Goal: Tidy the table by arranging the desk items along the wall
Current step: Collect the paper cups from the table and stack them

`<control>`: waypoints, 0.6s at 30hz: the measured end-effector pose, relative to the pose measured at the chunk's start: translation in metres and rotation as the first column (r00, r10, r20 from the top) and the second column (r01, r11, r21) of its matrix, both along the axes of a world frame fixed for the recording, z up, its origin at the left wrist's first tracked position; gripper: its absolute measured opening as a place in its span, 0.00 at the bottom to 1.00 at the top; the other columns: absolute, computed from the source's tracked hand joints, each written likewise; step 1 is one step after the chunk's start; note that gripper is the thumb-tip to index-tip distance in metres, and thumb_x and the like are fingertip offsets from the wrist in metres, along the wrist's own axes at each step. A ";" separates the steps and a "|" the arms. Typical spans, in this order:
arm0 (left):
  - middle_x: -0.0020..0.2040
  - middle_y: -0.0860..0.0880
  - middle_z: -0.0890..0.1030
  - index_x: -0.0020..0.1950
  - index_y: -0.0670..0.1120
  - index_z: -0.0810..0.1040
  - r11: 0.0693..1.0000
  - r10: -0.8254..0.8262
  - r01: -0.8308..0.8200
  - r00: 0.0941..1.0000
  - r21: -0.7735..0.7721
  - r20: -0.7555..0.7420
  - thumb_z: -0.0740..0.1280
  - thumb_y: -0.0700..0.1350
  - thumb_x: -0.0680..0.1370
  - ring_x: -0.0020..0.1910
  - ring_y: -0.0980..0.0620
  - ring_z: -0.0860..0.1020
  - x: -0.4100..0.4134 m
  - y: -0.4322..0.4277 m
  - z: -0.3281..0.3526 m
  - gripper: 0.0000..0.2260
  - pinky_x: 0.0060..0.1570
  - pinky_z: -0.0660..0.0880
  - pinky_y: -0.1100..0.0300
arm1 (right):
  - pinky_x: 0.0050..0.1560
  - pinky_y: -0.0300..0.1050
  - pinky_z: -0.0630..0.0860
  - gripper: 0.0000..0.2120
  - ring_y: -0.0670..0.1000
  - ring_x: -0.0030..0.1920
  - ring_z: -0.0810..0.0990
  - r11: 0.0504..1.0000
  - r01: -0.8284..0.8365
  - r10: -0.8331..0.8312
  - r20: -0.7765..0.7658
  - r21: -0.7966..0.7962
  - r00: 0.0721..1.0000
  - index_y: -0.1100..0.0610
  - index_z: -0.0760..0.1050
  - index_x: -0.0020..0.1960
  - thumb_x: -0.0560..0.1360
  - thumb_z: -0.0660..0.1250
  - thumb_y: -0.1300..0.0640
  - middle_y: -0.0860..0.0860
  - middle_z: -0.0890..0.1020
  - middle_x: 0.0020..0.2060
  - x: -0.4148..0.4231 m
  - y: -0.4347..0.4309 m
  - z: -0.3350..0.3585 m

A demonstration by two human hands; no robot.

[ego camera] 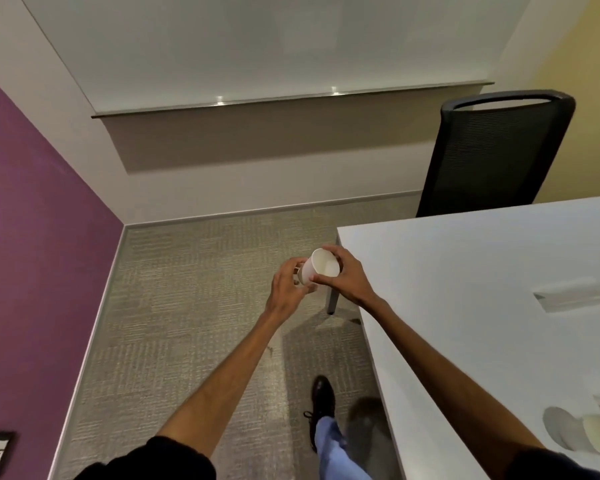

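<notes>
A white paper cup (321, 265) is held in the air beside the near-left corner of the white table (465, 289), over the carpet. The cup is tilted, its open mouth facing up and towards me. My right hand (343, 275) grips its rim from the right. My left hand (288, 285) holds its base from the left. Both arms reach forward from the bottom of the view.
A black mesh chair (492, 154) stands at the table's far side. A grey flap (568, 294) is set in the tabletop; pale round objects (582, 431) lie at its near right. A whiteboard ledge (291, 98) runs along the wall. My shoe (323, 393) is on the carpet.
</notes>
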State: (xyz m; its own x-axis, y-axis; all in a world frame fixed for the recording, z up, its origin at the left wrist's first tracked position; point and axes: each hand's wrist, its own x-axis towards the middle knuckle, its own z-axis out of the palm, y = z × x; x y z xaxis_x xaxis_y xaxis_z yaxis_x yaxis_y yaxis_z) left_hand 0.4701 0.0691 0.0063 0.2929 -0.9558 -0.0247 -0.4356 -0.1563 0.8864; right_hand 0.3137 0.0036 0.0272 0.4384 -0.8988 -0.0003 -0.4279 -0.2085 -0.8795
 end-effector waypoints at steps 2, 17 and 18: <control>0.59 0.46 0.78 0.63 0.43 0.76 1.000 0.010 -0.010 1.000 0.018 0.011 0.78 0.38 0.68 0.56 0.48 0.78 0.013 -0.029 -0.002 0.25 0.51 0.79 0.52 | 0.65 0.53 0.76 0.34 0.50 0.63 0.76 1.000 -0.008 0.008 0.007 0.023 1.000 0.56 0.72 0.68 0.66 0.81 0.53 0.51 0.78 0.63 0.013 -0.031 -0.004; 0.59 0.47 0.79 0.61 0.43 0.77 0.999 -0.003 -0.001 0.998 0.051 0.071 0.78 0.38 0.66 0.58 0.47 0.77 0.098 -0.255 0.033 0.24 0.54 0.79 0.49 | 0.64 0.51 0.75 0.34 0.54 0.61 0.77 0.995 0.083 -0.088 0.083 0.061 0.993 0.57 0.72 0.66 0.64 0.82 0.59 0.53 0.78 0.62 0.101 -0.241 0.011; 0.59 0.47 0.79 0.61 0.43 0.77 0.999 -0.019 0.015 0.997 0.050 0.075 0.78 0.38 0.66 0.58 0.47 0.77 0.103 -0.271 0.033 0.24 0.55 0.78 0.48 | 0.64 0.53 0.76 0.34 0.54 0.61 0.77 0.993 0.097 -0.102 0.083 0.065 0.991 0.57 0.72 0.66 0.65 0.82 0.59 0.53 0.78 0.62 0.105 -0.255 0.012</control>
State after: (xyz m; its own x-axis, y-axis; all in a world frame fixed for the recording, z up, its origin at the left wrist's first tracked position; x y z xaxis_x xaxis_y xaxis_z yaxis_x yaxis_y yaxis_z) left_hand 0.5731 -0.2022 0.0390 0.2797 -0.9588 -0.0506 -0.5038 -0.1914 0.8424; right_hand 0.4189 -0.2513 0.0389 0.3473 -0.9375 -0.0223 -0.3658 -0.1135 -0.9238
